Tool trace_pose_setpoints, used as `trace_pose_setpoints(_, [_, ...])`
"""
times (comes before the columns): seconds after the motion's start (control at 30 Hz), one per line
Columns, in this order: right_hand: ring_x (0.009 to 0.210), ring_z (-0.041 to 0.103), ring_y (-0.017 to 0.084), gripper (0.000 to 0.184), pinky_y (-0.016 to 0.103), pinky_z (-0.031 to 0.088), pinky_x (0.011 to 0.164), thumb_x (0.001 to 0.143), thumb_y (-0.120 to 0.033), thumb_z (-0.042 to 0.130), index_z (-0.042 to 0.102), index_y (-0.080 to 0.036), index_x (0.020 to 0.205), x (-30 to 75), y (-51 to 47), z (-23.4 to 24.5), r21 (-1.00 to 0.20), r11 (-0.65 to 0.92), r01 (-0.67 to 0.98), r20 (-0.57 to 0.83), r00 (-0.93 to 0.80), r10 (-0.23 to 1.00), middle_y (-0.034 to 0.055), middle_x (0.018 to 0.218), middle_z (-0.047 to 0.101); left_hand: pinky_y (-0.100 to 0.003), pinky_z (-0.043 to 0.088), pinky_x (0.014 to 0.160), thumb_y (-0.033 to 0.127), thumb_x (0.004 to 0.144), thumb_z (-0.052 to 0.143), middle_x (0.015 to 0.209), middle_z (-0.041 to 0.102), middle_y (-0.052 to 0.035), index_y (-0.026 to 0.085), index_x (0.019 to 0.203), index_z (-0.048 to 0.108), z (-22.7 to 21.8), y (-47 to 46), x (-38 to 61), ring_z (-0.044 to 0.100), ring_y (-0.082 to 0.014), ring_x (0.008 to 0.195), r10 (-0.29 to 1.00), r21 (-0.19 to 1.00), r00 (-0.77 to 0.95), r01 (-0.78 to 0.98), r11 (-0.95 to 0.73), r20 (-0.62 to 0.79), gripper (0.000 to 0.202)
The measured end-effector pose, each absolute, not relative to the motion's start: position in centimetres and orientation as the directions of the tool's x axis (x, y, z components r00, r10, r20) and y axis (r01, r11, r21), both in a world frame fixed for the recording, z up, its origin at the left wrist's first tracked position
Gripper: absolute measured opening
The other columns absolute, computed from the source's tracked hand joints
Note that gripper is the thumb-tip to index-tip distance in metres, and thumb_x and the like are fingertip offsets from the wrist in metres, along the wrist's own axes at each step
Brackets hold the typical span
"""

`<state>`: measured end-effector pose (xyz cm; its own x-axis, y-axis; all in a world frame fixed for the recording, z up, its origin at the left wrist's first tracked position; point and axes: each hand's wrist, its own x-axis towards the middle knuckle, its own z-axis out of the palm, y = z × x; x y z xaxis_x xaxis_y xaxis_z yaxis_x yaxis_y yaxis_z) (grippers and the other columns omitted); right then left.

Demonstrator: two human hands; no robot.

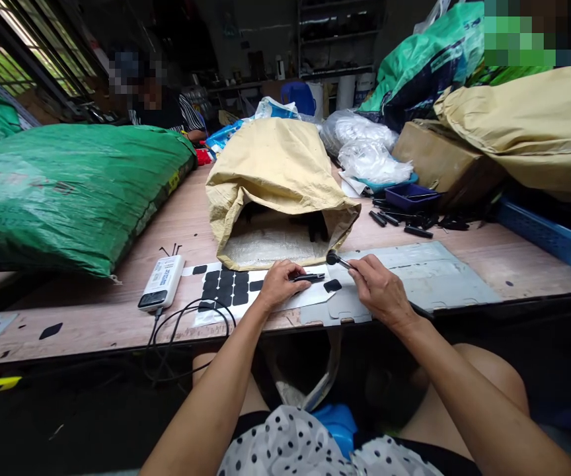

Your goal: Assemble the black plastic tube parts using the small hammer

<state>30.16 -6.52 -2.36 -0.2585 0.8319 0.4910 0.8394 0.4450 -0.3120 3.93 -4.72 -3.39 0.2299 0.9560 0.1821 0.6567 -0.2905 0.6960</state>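
Note:
My left hand [281,285] rests on the tabletop, fingers closed on a slim black part [310,277] lying over the white sheet. Held in my right hand [379,289] is a small hammer-like tool [334,258] with a round black head and a metal shaft; its dark handle sticks out behind my palm. The head hovers above the grey board [414,274], apart from the black part. A sheet of black rounded-square stickers [226,285] lies left of my left hand, and one loose black square [332,285] sits between both hands.
A yellow sack [278,155] opens toward me, dark pieces inside. A green sack [67,192] bulges at left. A white power bank [162,281] trails a black cable. Black parts [418,231], a purple tray [411,196] and a blue crate [553,238] sit right. Another person [166,112] sits opposite.

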Motion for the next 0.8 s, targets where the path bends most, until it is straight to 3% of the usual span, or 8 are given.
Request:
trace_pose_setpoints(0.1, [0.091, 0.063, 0.019, 0.033, 0.029, 0.049, 0.077, 0.103, -0.031, 0.04, 0.064, -0.024, 0.126, 27.9, -7.8, -1.7, -0.426, 0.503, 0.752, 0.481, -0.282, 0.83, 0.0066, 0.104, 0.066, -0.034, 0.044, 0.085, 0.032, 0.075, 0.083, 0.085, 0.067, -0.0003, 0.024, 0.088, 0.074, -3.5, -4.7, 4.0, 0.058, -0.0218, 0.091, 0.96, 0.698, 0.215, 0.66, -0.277, 0.178, 0.018])
trace_pose_setpoints(0.23, [0.092, 0.064, 0.019, 0.037, 0.03, 0.051, 0.079, 0.102, -0.027, 0.042, 0.061, -0.026, 0.133, 25.7, -8.8, -1.4, -0.481, 0.539, 0.692, 0.477, -0.309, 0.823, 0.0063, 0.104, 0.067, -0.033, 0.043, 0.083, 0.031, 0.076, 0.082, 0.083, 0.065, 0.0003, 0.023, 0.087, 0.074, -3.7, -4.6, 4.1, 0.058, -0.0207, 0.089, 0.962, 0.696, 0.206, 0.665, -0.272, 0.179, 0.016])
trace_pose_setpoints(0.47, [0.083, 0.064, 0.017, 0.04, 0.025, 0.048, 0.071, 0.1, -0.019, 0.041, 0.064, -0.026, 0.132, 24.2, -9.7, -1.4, -0.375, 0.499, 0.781, 0.426, -0.333, 0.841, 0.0049, 0.097, 0.066, -0.03, 0.041, 0.078, 0.034, 0.077, 0.082, 0.079, 0.061, 0.0003, 0.021, 0.077, 0.07, -3.7, -4.6, 4.1, 0.055, -0.0198, 0.086, 0.958, 0.666, 0.216, 0.688, -0.287, 0.19, 0.018])
trace_pose_setpoints(0.63, [0.088, 0.064, 0.018, 0.039, 0.026, 0.049, 0.074, 0.102, -0.025, 0.041, 0.062, -0.026, 0.136, 24.8, -9.7, -1.2, -0.415, 0.482, 0.771, 0.48, -0.264, 0.836, 0.0059, 0.1, 0.066, -0.031, 0.042, 0.082, 0.03, 0.075, 0.083, 0.084, 0.066, 0.0003, 0.022, 0.086, 0.074, -4.0, -4.6, 4.2, 0.057, -0.0192, 0.087, 0.954, 0.695, 0.21, 0.654, -0.3, 0.215, 0.016])
trace_pose_setpoints(0.8, [0.085, 0.064, 0.018, 0.037, 0.027, 0.048, 0.07, 0.101, -0.026, 0.042, 0.065, -0.028, 0.13, 25.5, -9.5, -1.6, -0.408, 0.456, 0.791, 0.423, -0.279, 0.862, 0.0045, 0.098, 0.067, -0.032, 0.044, 0.082, 0.031, 0.075, 0.082, 0.084, 0.067, -0.0001, 0.023, 0.087, 0.074, -4.1, -4.6, 4.2, 0.058, -0.0202, 0.088, 0.958, 0.703, 0.193, 0.651, -0.286, 0.211, 0.016])
